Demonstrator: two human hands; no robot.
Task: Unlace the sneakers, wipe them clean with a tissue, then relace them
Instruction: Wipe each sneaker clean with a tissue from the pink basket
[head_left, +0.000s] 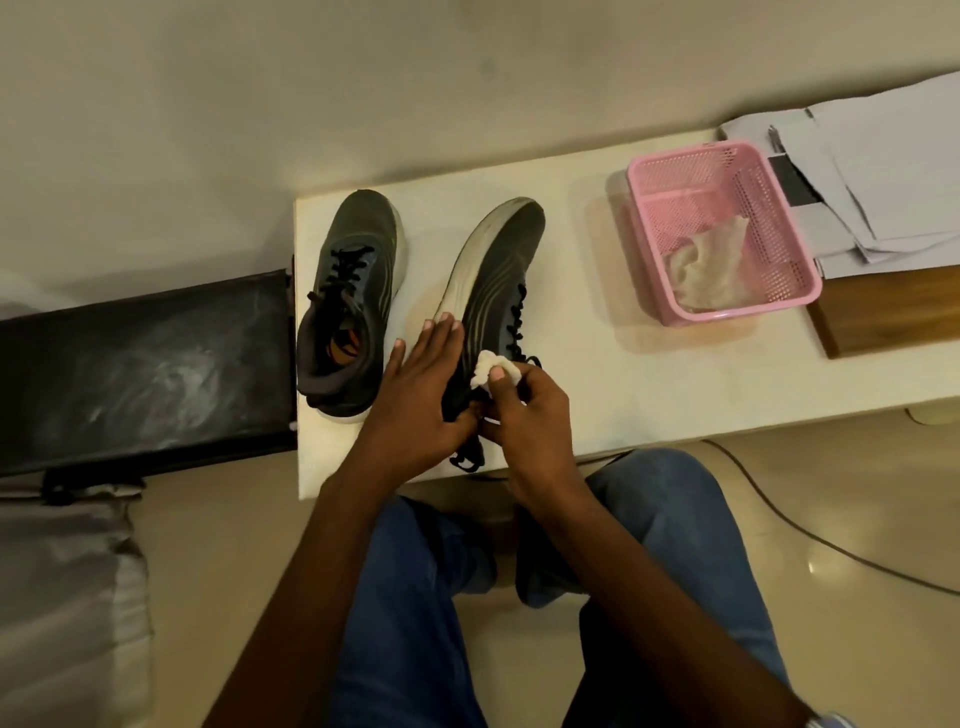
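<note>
Two dark sneakers with white soles and black laces stand on a white table (597, 374). The left sneaker (350, 296) sits upright, laced. The right sneaker (496, 280) is tipped onto its side, sole edge to the left. My left hand (423, 395) lies over its heel part, fingers straight along the sole. My right hand (524, 410) pinches a small white wad of tissue (488, 370) against the sneaker's side, near the lower laces. The heel is hidden under both hands.
A pink mesh basket (727, 171) with a crumpled used tissue (709, 265) stands on the table's right part. Grey papers (893, 166) and a wooden board (893, 312) lie beyond it. A black bench (145, 374) abuts the table's left edge. A cable runs across the floor at right.
</note>
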